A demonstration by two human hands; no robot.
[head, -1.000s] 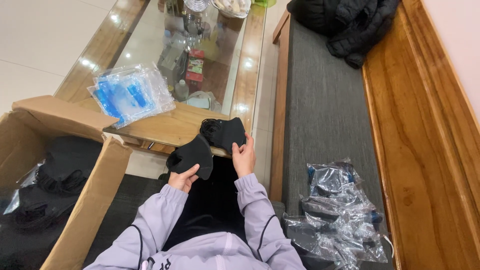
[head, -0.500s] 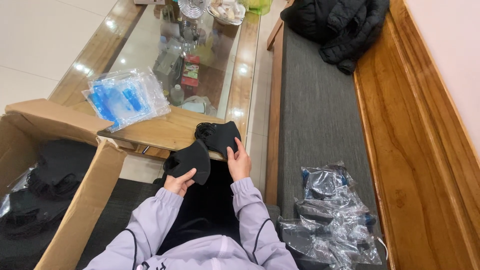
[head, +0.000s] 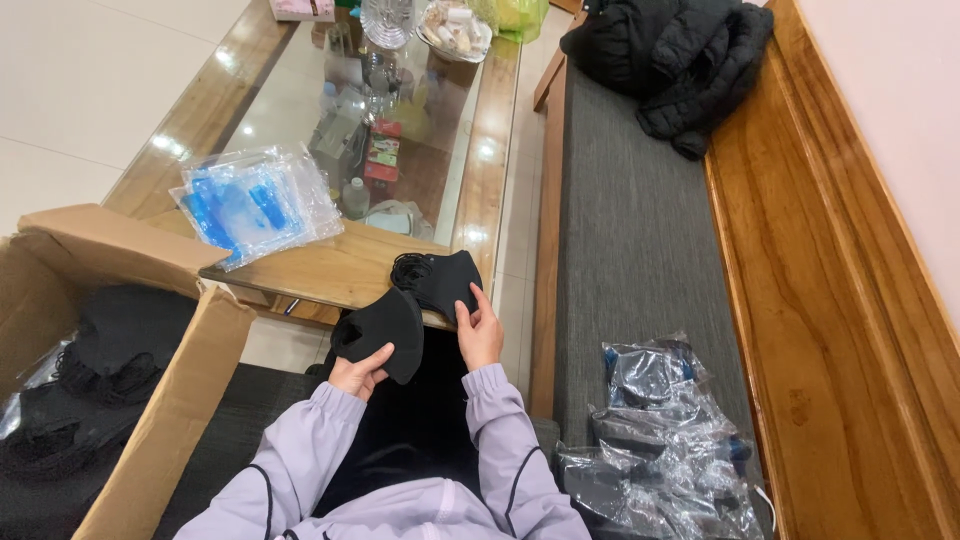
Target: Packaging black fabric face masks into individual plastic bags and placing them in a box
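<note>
My left hand (head: 358,374) grips a black face mask (head: 385,328) by its lower edge, just above my lap. My right hand (head: 480,332) rests its fingers on a small stack of black masks (head: 440,279) lying at the near corner of the wooden, glass-topped table (head: 330,270). The two masks almost touch. Both arms wear pale lilac sleeves.
An open cardboard box (head: 165,400) with more black masks (head: 110,350) stands at my left. A pile of clear and blue plastic bags (head: 255,200) lies on the table. Packed bags (head: 660,450) sit on the grey bench cushion (head: 630,230) at my right, with a black jacket (head: 680,55) at its far end.
The view has shifted slightly; both hands stay at the table corner with the masks, the left mask held a little lower and closer to me.
</note>
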